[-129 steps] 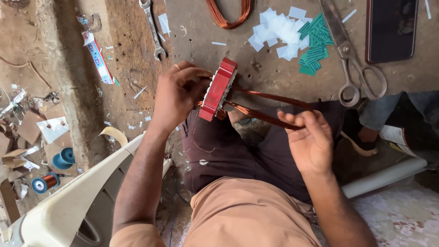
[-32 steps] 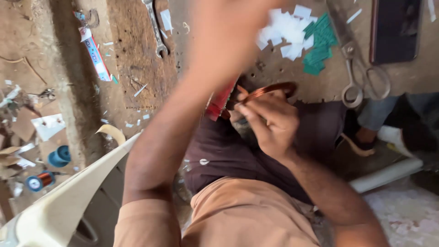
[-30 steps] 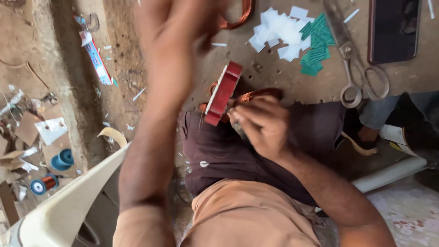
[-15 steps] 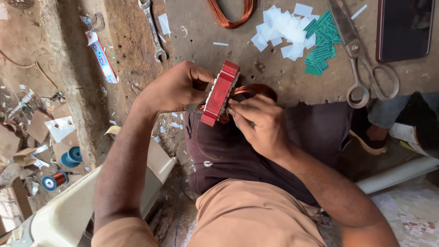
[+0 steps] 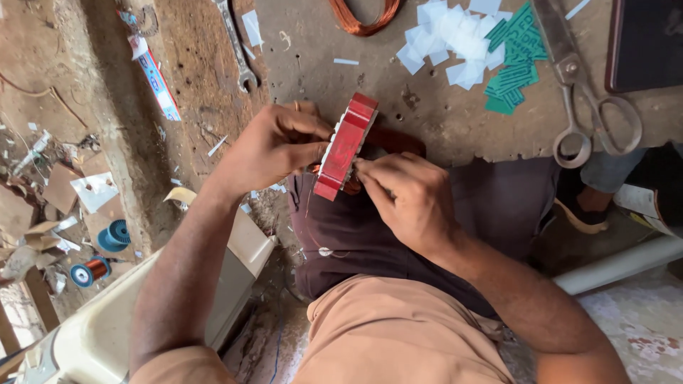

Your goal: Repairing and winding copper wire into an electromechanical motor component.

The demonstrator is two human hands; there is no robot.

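Observation:
A red ring-shaped metal core point(image 5: 346, 146) with copper wire wound in it stands on edge at the near rim of a worn wooden bench point(image 5: 398, 78), above my lap. My left hand point(image 5: 274, 146) grips its left face, fingers curled around the rim. My right hand point(image 5: 405, 195) presses against its right face, fingertips pinched at the copper winding point(image 5: 348, 186) near the bottom. What the right fingers hold is hidden.
On the bench lie a copper wire coil point(image 5: 364, 16), white paper slips point(image 5: 448, 39), green paper slips point(image 5: 514, 67), large scissors point(image 5: 585, 92), a spanner point(image 5: 236, 44) and a dark flat case point(image 5: 647, 43). Wire spools point(image 5: 91, 270) and scraps litter the floor at left. A cream plastic chair point(image 5: 107, 327) stands lower left.
My left arm, raised and blurred a second ago, has come down and its hand grips the red core again. My right hand has moved in against the core's right side.

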